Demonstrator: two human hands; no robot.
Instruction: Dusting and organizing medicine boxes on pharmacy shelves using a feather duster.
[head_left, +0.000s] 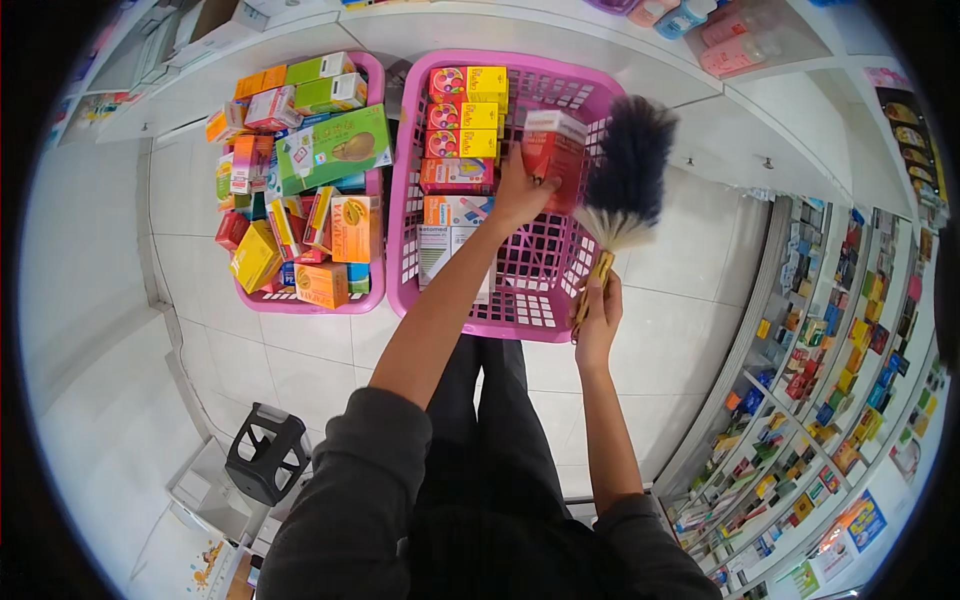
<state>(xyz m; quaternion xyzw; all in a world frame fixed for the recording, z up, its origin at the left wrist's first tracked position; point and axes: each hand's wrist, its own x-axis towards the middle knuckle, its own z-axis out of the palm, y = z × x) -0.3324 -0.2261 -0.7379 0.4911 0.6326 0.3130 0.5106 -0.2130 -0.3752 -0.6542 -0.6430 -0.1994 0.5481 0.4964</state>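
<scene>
Over the right part of a pink plastic basket (517, 330), my left hand (525, 191) grips a red and white carton (555, 150). My right hand (598, 311) is closed around the handle of a feather duster (630, 165), its dark bristles up at the basket's right rim, beside the carton. Yellow and red boxes (480, 115) stand in a column along the basket's left side, with a red box (456, 175), an orange and white box (454, 210) and white boxes (435, 251) below them. My left forearm hides part of the white boxes.
A second pink basket (379, 285) at the left is heaped with mixed cartons, a large green box (334, 148) on top. White cabinets (675, 135) border the baskets at the top. Shelves of boxed goods (847, 352) stand at the right, a dark plastic stool (266, 454) at lower left.
</scene>
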